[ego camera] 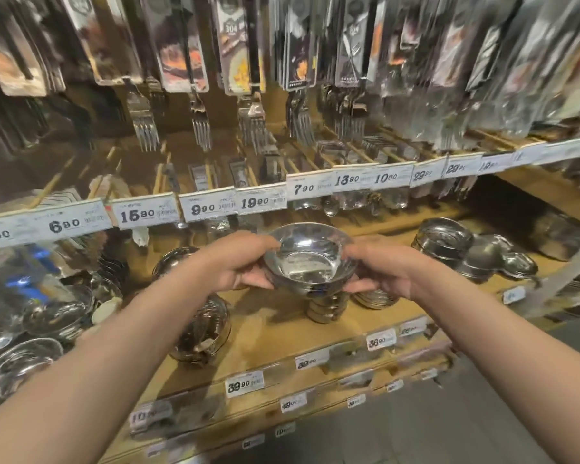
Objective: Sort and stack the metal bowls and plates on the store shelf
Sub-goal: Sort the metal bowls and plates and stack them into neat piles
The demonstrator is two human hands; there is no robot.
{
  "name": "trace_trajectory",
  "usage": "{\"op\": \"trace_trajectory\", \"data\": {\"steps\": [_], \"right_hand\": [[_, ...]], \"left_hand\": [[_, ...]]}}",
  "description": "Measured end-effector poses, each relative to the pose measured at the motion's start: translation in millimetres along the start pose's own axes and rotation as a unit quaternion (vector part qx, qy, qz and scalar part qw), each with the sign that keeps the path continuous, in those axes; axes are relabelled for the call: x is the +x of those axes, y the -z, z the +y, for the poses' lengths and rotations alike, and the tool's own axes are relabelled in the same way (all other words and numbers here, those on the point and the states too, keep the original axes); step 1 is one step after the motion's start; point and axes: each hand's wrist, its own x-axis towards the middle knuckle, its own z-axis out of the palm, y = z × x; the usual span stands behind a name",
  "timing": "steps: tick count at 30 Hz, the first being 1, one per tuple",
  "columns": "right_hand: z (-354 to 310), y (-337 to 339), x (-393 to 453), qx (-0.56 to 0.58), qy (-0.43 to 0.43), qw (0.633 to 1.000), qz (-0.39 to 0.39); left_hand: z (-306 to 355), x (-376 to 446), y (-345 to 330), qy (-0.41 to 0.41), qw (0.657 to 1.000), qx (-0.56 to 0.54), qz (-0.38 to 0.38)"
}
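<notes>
Metal bowl (310,259) between 2 hands' grip.

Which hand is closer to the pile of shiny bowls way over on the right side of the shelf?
Right. The right hand grips the held bowl on the side facing that pile of bowls; the left hand grips the bowl's far side.

Bowl held mid-frame between two hands, over the shelf.

The bowl (310,259) sits at centre, left hand (240,262) on its left side, right hand (384,271) on its right, directly above a bowl stack (327,308) on the shelf (282,333). A plate stack (374,299) lies just right of that stack; another bowl stack (203,333) lower left of it. More bowls (444,241) stand at right, and loose bowls (31,329) at the lower left. Price tags (203,207) run across the middle, with forks (201,123) hanging above them.
</notes>
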Motion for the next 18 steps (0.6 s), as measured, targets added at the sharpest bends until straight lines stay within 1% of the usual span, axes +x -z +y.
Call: {"op": "trace_trajectory", "data": {"steps": [6, 10, 16, 18], "right_hand": [[31.7, 56.0, -32.2, 0.028, 0.002, 0.998, 0.058], [45.2, 96.0, -59.1, 0.034, 0.014, 0.996, 0.081], [60.8, 149.4, -94.5, -0.009, 0.037, 0.995, 0.09], [64.4, 164.4, -102.1, -0.02, 0.036, 0.995, 0.09]], "left_hand": [[-1.3, -3.8, -75.5, -0.045, 0.998, 0.041, 0.019], [0.6, -11.7, -127.3, -0.067, 0.996, 0.043, 0.026], [4.4, -18.7, -189.1, -0.086, 0.996, 0.024, 0.01], [5.4, -20.2, -204.9, -0.086, 0.995, 0.042, 0.01]]}}
